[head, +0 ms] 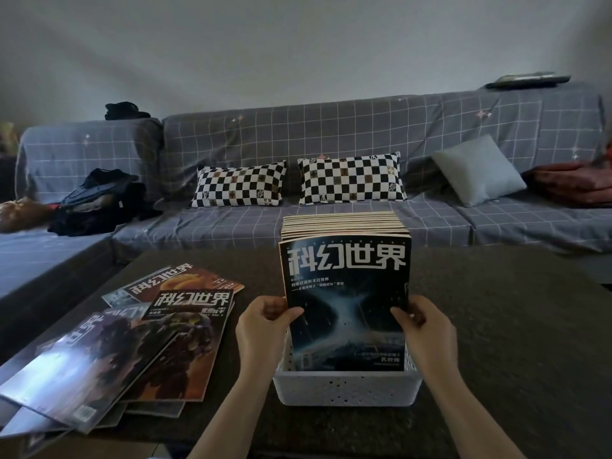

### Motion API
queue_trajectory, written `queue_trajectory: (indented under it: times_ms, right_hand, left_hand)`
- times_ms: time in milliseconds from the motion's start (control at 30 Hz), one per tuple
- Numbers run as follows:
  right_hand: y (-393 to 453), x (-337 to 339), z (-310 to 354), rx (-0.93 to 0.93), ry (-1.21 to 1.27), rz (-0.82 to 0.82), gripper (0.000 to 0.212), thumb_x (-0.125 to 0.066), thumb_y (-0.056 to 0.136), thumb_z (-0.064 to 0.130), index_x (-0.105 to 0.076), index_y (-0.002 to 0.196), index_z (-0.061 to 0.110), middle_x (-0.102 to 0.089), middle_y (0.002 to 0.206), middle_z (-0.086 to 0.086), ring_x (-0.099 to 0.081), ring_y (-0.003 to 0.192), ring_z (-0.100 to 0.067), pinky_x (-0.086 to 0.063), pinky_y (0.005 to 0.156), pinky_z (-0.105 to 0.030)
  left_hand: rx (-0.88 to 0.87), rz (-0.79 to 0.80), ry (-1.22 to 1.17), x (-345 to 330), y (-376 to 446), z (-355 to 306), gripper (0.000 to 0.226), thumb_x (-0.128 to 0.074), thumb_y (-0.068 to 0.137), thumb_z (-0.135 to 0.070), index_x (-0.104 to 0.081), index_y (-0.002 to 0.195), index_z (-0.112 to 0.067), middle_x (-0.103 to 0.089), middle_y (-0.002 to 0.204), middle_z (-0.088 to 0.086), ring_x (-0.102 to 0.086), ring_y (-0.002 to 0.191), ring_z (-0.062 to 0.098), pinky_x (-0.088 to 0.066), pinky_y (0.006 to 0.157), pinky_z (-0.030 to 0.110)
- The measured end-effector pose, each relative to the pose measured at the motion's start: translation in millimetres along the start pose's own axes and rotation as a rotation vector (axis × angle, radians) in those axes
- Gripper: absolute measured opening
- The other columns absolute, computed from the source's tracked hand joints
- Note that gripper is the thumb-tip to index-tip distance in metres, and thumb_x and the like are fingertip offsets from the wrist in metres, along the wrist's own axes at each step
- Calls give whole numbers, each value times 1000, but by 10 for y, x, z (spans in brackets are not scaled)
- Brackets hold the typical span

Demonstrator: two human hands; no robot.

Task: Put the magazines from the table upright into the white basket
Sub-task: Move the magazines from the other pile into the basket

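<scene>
Gripping a dark-covered magazine (346, 303) by its side edges, the left hand (265, 323) pinches at nine o'clock and the right hand (427, 326) at three, thumbs on the cover. It stands upright at the near end of a row of magazines (344, 221) already in the white basket (346, 387), its lower edge hidden behind the basket's wall. This looks like the seating step; whether it has touched bottom cannot be told. At nine o'clock from the basket, a loose pile (132, 346) lies flat on the table (513, 326). Next, probably: let go, reach left, lift the top copy.
</scene>
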State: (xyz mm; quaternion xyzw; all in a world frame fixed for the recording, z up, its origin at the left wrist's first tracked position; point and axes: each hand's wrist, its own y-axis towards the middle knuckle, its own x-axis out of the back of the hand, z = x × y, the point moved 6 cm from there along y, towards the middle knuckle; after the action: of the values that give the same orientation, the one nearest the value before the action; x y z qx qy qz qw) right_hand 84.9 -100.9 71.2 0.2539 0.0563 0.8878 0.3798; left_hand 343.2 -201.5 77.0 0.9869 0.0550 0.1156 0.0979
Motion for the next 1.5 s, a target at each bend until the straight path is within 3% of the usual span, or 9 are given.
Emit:
queue_trajectory:
  times_ms: [200,367,467,700,967,1067,1133,1367,1500]
  right_hand:
    - [-30,4,-42,-18,55,-67,26,-69,83,23,-56,106,21,-63,92,7,-58,79,-4,-42,62,-19]
    - [-10,-39,-26,-12,57,-25,58,-67,84,23,-43,136,19,-52,134,-1,-54,113,-14,-47,92,-32]
    - [5,-156,20,-2,55,108,59,-59,90,26,-35,144,24,-55,134,3,-52,122,-16,-44,96,-32]
    - [-2,-152,40,19,34,94,52,-56,92,27,-40,141,22,-60,128,2,-56,116,-15,-42,87,-24]
    - [-54,-98,13,-14,143,72,58,-58,90,32,-37,143,20,-54,135,3,-52,122,-14,-43,97,-30]
    - [-165,33,0,-47,197,-102,51,-65,86,30,-46,131,18,-56,126,1,-53,110,-10,-43,86,-23]
    - [-240,86,56,-6,184,-150,38,-67,84,30,-52,118,21,-56,113,4,-55,98,-8,-40,75,-16]
    - [-543,-279,497,136,261,144,14,-64,86,29,-59,98,29,-62,91,10,-59,82,1,-47,67,-14]
    - [-718,-708,778,166,283,302,9,-62,87,29,-61,96,31,-64,90,10,-60,84,-1,-49,71,-16]
  left_hand:
    - [21,-37,44,-10,13,23,24,-85,67,-29,-64,79,-24,-68,77,-6,-61,67,3,-38,54,12]
    - [-79,96,44,-122,-61,-4,43,-69,85,-23,-59,127,-23,-69,110,-9,-63,95,0,-53,77,17]
    - [-142,170,151,-245,-146,-48,44,-52,97,-27,-44,140,-28,-61,99,-25,-55,79,-13,-49,67,9]
    - [-120,174,173,-259,-161,-58,42,-49,97,-30,-46,139,-28,-57,85,-27,-54,75,-14,-44,58,9]
    - [-103,190,135,-272,-187,-70,42,-50,96,-38,-46,136,-29,-64,115,-15,-60,105,3,-50,76,13]
    - [-106,168,116,-216,-215,-73,52,-50,95,-39,-41,143,-22,-61,128,-8,-56,118,8,-51,95,31]
    - [-120,141,111,-150,-246,-84,52,-50,95,-39,-41,142,-20,-58,131,-9,-55,118,7,-49,89,22]
    - [-126,84,91,292,-310,-78,23,-54,95,-30,-58,117,-28,-62,102,-20,-56,85,-21,-43,64,1]
    - [-126,44,175,669,-258,1,14,-54,94,-28,-61,105,-34,-68,90,-15,-61,79,-10,-41,59,4]
